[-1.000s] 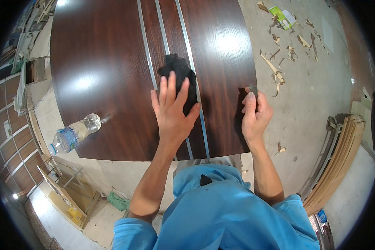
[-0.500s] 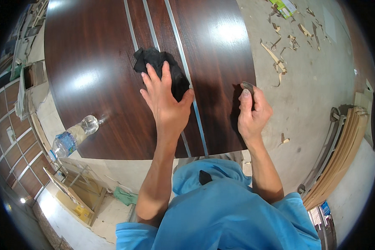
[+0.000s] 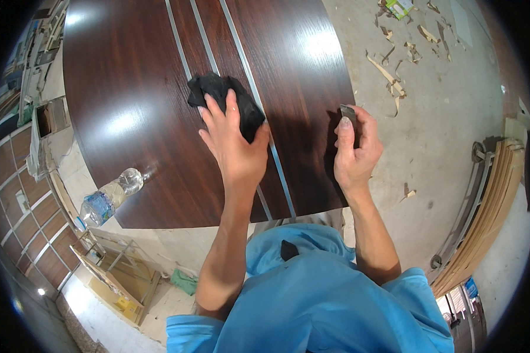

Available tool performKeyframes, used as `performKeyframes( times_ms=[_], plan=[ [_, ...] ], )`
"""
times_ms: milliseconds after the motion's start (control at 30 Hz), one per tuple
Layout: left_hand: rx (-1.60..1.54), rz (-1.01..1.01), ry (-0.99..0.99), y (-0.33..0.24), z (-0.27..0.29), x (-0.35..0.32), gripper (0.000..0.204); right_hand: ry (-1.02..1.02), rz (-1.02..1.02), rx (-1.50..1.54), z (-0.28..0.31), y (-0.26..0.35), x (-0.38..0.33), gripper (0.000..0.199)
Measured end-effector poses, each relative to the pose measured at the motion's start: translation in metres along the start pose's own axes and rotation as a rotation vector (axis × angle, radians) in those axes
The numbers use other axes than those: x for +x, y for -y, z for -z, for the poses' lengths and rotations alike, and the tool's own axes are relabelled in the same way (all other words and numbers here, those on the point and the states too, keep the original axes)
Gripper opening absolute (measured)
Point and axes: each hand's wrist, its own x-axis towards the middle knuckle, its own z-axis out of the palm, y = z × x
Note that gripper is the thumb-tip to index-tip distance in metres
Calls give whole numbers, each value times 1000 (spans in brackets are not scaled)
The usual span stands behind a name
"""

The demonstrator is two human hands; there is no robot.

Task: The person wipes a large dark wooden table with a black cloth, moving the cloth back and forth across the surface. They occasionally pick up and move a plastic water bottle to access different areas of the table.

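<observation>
A large, glossy, dark brown wood-grain panel with three thin silvery inlaid strips (image 3: 159, 88) lies flat as the tabletop, and everything else is placed against it. The left hand (image 3: 232, 144) lies palm down on the panel near its middle, fingers spread and flat, pressing on a crumpled black cloth (image 3: 224, 97) that rests across the silvery strips; the cloth shows beyond the fingertips and beside the thumb. The right hand (image 3: 353, 150) is at the panel's right edge, curled closed around a small flat grey blade-like piece (image 3: 348, 112) whose upper end sticks out above the fingers, the thumb lying along its side; what kind of tool it is cannot be told. A clear plastic water bottle with a blue label (image 3: 107, 199) lies on its side at the panel's lower left edge, well apart from both hands. Right of the panel, the pale concrete floor (image 3: 441, 117) carries scattered curled strips of light trimmings (image 3: 388, 73), thickest near the panel's upper right. Further right from the panel, a stack of pale wooden boards (image 3: 489, 212) stands on edge. Below the panel's near edge, the person's blue shirt (image 3: 318, 294) fills the lower view.
</observation>
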Motion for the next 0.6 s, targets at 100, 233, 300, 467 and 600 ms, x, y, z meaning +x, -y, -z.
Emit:
performKeyframes(
  times_ms=[100, 233, 300, 467, 600],
  plan=[
    [-52, -26, -34, -1, -1, -10, 87, 6, 56, -22, 1, 0, 0, 10],
    [-37, -66, -120, 1, -6, 5, 81, 158, 244, -74, 6, 12, 4, 7],
    [-27, -96, -186, 3, -10, 25, 76, 249, 485, -184, 4, 19, 13, 12],
    [-51, -392, -438, 20, -9, 67, 49, 421, 722, -383, -12, 35, 31, 22],
    [144, -468, -503, 29, -14, 74, 46, 542, 762, -442, -27, 39, 40, 23]
  ],
)
